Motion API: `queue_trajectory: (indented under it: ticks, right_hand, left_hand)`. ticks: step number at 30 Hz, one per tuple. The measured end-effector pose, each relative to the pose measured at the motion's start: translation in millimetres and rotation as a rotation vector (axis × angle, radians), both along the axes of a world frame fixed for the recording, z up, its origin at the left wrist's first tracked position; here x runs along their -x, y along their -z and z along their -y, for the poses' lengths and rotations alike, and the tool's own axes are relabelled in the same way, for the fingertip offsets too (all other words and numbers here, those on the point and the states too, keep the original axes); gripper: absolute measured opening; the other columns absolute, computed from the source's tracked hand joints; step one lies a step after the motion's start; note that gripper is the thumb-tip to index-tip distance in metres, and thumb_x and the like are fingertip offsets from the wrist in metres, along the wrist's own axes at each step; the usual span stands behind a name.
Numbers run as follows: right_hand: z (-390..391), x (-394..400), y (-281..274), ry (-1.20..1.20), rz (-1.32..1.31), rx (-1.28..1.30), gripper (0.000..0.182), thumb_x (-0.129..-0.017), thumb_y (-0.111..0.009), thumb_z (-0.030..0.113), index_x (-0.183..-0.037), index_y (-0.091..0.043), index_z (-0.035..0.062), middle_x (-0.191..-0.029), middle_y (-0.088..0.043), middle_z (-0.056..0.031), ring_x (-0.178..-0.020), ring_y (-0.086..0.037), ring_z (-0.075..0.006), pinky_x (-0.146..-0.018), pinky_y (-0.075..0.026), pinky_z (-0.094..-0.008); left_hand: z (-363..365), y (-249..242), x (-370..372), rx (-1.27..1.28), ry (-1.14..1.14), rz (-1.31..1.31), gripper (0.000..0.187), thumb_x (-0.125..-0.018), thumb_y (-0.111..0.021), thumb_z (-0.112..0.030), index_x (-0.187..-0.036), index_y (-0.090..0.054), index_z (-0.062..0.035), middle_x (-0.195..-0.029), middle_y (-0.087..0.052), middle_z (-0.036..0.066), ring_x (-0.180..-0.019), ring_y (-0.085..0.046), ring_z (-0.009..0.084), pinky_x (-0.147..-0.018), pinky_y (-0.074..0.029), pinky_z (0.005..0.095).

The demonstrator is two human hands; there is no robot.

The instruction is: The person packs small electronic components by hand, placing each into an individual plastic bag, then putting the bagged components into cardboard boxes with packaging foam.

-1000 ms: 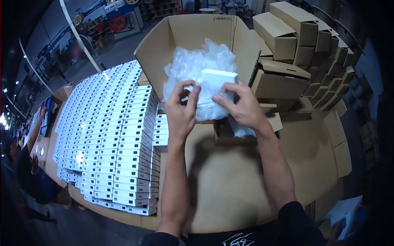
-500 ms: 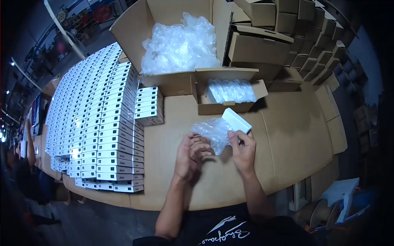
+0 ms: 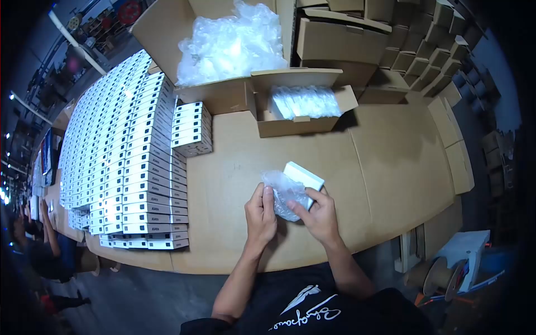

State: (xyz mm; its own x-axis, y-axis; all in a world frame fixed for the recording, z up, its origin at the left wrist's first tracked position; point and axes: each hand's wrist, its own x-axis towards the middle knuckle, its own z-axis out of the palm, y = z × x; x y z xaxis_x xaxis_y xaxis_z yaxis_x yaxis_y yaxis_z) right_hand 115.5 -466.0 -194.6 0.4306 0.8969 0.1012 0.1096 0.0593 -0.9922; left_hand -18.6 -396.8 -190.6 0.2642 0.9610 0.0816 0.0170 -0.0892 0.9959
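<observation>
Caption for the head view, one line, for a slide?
Left hand and right hand hold a clear crinkled plastic bag and a flat white box above a brown cardboard-topped table.

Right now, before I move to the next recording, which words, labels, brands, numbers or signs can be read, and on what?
None can be quoted with certainty.
Black shirt: white script lettering, too stylized and angled to read surely.
Large stack of white boxes: dark squares and small print, too small to read.
Small stack of white boxes: similar marks, unreadable.
White item by the right hand: no lettering visible.
</observation>
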Motion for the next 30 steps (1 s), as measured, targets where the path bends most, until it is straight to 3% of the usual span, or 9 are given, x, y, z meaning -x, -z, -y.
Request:
queue_trajectory:
  ticks: [2, 5, 15, 16, 19, 20, 23, 24, 30]
  right_hand:
    - [-0.4, -2.2, -1.5, 0.0, -0.256, 0.005, 0.025, -0.089, -0.082, 0.01, -0.105, -0.071, -0.007, -0.106, -0.063, -0.0099, -0.096, -0.058, -0.0156, -0.088, -0.049, -0.0314]
    - [-1.6, -6.7, -10.4, 0.039, -0.391, -0.089, 0.026, -0.09, -0.081, 0.008, -0.107, -0.07, -0.0078, -0.107, -0.061, -0.0096, -0.102, -0.057, -0.0141, -0.09, -0.049, -0.0318]
    - [-3.3, -13.3, -5.5, -0.091, 0.205, 0.062, 0.03, -0.085, -0.085, 0.024, -0.097, -0.075, -0.0012, -0.106, -0.066, -0.0165, -0.096, -0.065, -0.0265, -0.087, -0.051, -0.0349]
    - [-4.6, -12.6, -7.7, -0.072, 0.221, 0.086, 0.028, -0.085, -0.085, 0.022, -0.095, -0.074, -0.0015, -0.108, -0.066, -0.0171, -0.097, -0.065, -0.0275, -0.087, -0.052, -0.0357]
    - [-12.3, -11.7, -14.5, -0.012, 0.273, 0.151, 0.024, -0.084, -0.085, 0.017, -0.091, -0.073, -0.0024, -0.114, -0.066, -0.0192, -0.099, -0.066, -0.0305, -0.086, -0.053, -0.0381]
    - [-15.2, -13.4, -14.6, 0.0, 0.352, 0.08, 0.023, -0.083, -0.085, 0.015, -0.089, -0.072, -0.0028, -0.118, -0.065, -0.0198, -0.101, -0.066, -0.0319, -0.087, -0.053, -0.0388]
    - [-25.8, -18.5, -16.5, 0.018, 0.535, -0.06, 0.021, -0.082, -0.084, 0.011, -0.086, -0.07, -0.0037, -0.128, -0.061, -0.0218, -0.109, -0.066, -0.0357, -0.09, -0.054, -0.0412]
    - [-27.1, -19.5, -21.5, 0.011, 0.563, -0.055, 0.021, -0.082, -0.084, 0.01, -0.086, -0.069, -0.0038, -0.132, -0.06, -0.0225, -0.111, -0.066, -0.0368, -0.091, -0.054, -0.042]
    - [-34.3, -23.1, -24.7, 0.014, 0.655, -0.064, 0.017, -0.082, -0.082, 0.008, -0.088, -0.07, -0.0035, -0.137, -0.057, -0.022, -0.117, -0.065, -0.0387, -0.094, -0.055, -0.0434]
  left_hand:
    - [1.1, 1.1, 1.0, 0.014, -0.007, 0.002, 0.033, -0.111, -0.046, -0.023, -0.091, -0.057, 0.0008, -0.069, -0.049, 0.001, -0.068, -0.044, 0.0063, -0.057, -0.038, 0.0291]
    - [-3.4, -1.0, 8.7, 0.001, -0.031, -0.076, 0.03, -0.111, -0.047, -0.02, -0.093, -0.058, 0.0009, -0.07, -0.051, 0.001, -0.068, -0.045, 0.0061, -0.057, -0.038, 0.028]
    - [-18.9, 5.8, -5.0, -0.062, -0.283, 0.202, 0.019, -0.111, -0.047, -0.018, -0.109, -0.054, -0.0002, -0.077, -0.055, -0.002, -0.066, -0.045, 0.0041, -0.058, -0.039, 0.022]
    - [-23.5, 6.5, 3.8, 0.038, -0.234, 0.239, 0.022, -0.11, -0.051, -0.019, -0.118, -0.051, 0.0012, -0.091, -0.058, 0.005, -0.079, -0.052, 0.0076, -0.069, -0.045, 0.0239]
    - [-49.1, 9.5, 1.9, -0.269, -0.32, 0.115, 0.032, -0.109, -0.053, -0.026, -0.127, -0.051, 0.0007, -0.109, -0.058, 0.007, -0.1, -0.055, 0.0129, -0.087, -0.048, 0.0315]
    - [-55.5, 7.3, 1.3, -0.316, -0.254, 0.222, 0.041, -0.104, -0.061, -0.028, -0.132, -0.053, -0.0003, -0.122, -0.056, 0.013, -0.112, -0.054, 0.0223, -0.099, -0.046, 0.0376]
    - [-77.4, -44.3, 15.5, -0.787, -0.033, -0.33, 0.041, -0.095, -0.071, -0.024, -0.127, -0.06, -0.0024, -0.122, -0.059, 0.015, -0.112, -0.057, 0.0287, -0.099, -0.046, 0.0392]
    - [-85.2, -59.0, 13.6, -0.859, 0.067, -0.371, 0.037, -0.083, -0.081, -0.022, -0.112, -0.067, -0.0032, -0.114, -0.063, 0.016, -0.107, -0.059, 0.0333, -0.094, -0.049, 0.0415]
    - [-101.5, -66.3, 9.6, -0.82, 0.388, -0.426, 0.024, -0.082, -0.083, -0.016, -0.087, -0.064, -0.0029, -0.086, -0.066, 0.011, -0.079, -0.064, 0.0307, -0.072, -0.051, 0.04]
